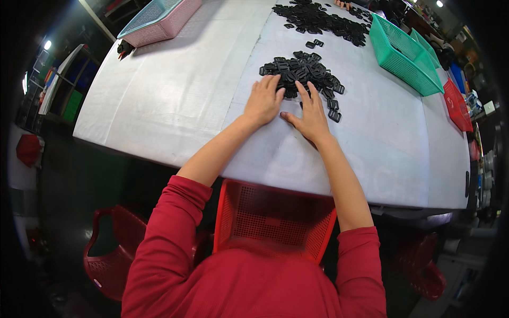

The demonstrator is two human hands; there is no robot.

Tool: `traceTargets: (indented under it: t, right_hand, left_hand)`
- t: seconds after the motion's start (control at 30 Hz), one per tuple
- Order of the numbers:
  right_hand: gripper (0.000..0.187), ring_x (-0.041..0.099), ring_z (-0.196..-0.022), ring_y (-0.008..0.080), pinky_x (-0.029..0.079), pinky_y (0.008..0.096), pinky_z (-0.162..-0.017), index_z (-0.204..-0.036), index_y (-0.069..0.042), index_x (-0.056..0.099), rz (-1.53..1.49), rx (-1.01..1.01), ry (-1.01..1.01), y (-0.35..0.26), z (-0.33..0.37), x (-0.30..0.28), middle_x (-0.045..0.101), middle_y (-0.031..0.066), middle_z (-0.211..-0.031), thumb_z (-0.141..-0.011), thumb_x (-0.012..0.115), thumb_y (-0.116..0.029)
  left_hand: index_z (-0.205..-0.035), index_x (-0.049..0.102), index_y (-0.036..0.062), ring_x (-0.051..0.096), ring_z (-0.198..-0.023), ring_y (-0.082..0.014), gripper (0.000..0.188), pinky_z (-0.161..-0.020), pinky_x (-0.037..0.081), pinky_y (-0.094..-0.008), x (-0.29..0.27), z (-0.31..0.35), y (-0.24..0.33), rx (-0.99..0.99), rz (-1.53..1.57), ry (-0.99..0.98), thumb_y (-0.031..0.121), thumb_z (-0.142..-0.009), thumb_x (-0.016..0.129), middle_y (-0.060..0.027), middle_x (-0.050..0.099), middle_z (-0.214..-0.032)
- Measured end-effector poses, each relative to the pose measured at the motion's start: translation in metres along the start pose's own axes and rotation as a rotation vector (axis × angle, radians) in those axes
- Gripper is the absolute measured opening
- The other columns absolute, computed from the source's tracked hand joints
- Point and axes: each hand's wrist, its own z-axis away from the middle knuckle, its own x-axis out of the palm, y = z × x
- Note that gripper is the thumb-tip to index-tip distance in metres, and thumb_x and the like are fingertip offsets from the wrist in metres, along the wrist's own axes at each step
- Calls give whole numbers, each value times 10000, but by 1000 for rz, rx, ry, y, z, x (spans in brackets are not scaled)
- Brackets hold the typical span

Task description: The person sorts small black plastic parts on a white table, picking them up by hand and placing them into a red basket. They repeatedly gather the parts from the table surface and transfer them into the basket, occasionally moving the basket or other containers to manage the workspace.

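A heap of black plastic strap buckles (301,70) lies on the white-covered table (175,100) in front of me. My left hand (263,102) rests at the near left edge of this heap, its fingers stretched and touching the buckles. My right hand (310,117) is at the near right side, thumb and fingers spread, fingertips against the heap. Neither hand grips a buckle that I can make out. A few loose buckles (334,109) lie just right of my right hand.
A larger pile of black buckles (318,20) spreads at the far side, near another person's hand (343,4). Green baskets (405,61) and a red basket (457,106) line the right. A pink basket (164,29) stands far left. Below the near edge sits a red crate (273,225).
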Motion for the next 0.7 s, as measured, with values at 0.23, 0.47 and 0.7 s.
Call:
traceTargets:
  t: [0.23,0.47,0.7]
  right_hand:
    - [615,439,-1267,368,397,425,-1032,-1337,-203,502,50,-15,46,39,27,-32,415,188,-1404,-770,739,-194]
    - [395,509,-1188,315,412,420,-999,-1175,-130,634,279,34,236,54,75,-79,538,116,-1280,-793,714,-191]
    - [330,536,-1144,257,373,461,-1028,-1067,-64,665,158,-165,129,3,77,-46,632,53,-1118,-769,731,-190]
  left_hand:
    - [-1247,533,-11,458,-1252,-367,341,-1066,347,-414,28,25,59,93,408,-140,151,-949,496,-219,524,-1304]
    - [-1173,637,60,589,-1114,-283,310,-965,445,-350,-33,28,66,90,343,-66,33,-866,607,-133,644,-1152]
    - [-1126,659,51,560,-1103,-253,311,-925,442,-376,-22,59,67,336,-104,-155,127,-825,673,-78,656,-1107]
